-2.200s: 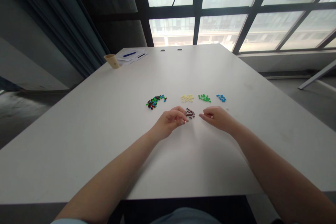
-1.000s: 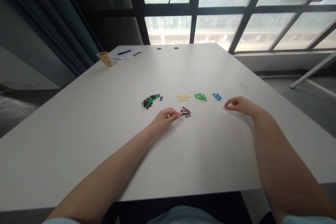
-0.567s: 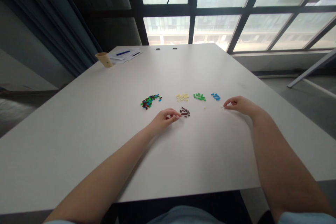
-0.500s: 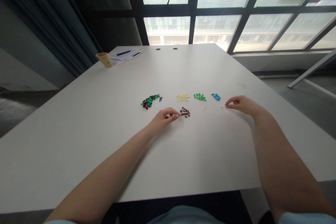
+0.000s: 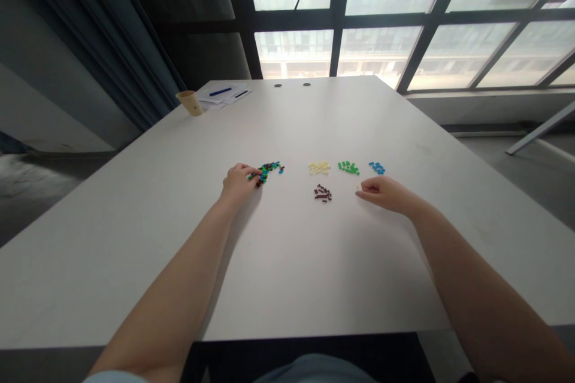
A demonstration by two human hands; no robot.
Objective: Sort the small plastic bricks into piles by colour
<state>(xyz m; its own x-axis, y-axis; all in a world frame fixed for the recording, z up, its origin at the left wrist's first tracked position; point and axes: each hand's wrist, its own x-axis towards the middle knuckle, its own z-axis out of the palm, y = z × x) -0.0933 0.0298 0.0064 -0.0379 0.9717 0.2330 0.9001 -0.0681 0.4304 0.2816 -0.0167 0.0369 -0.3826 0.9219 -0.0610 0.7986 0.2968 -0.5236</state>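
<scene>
My left hand [image 5: 239, 184] rests at the near left side of a mixed pile of tiny plastic bricks [image 5: 268, 172] in dark red, green and blue, with its fingertips in the pile. Whether those fingers pinch a brick is hidden. To the right, my right hand [image 5: 384, 192] has thumb and forefinger close together beside a tiny pale brick [image 5: 358, 187]. Between the hands lies a small group of dark brown bricks [image 5: 322, 193]. Sorted groups of yellow bricks [image 5: 318, 167], green bricks [image 5: 348, 168] and blue bricks [image 5: 377, 167] form a row beyond.
All of this lies on a large white table [image 5: 309, 263]. At its far left corner stand a tan paper cup [image 5: 190, 102] and papers with a blue pen [image 5: 220, 92]. Large dark-framed windows lie behind the far edge, and dark curtains hang at the left.
My left hand has moved left from the dark brown bricks to the mixed pile. My right hand has moved left, closer to the dark brown group. The pale brick near it now lies by its fingertips.
</scene>
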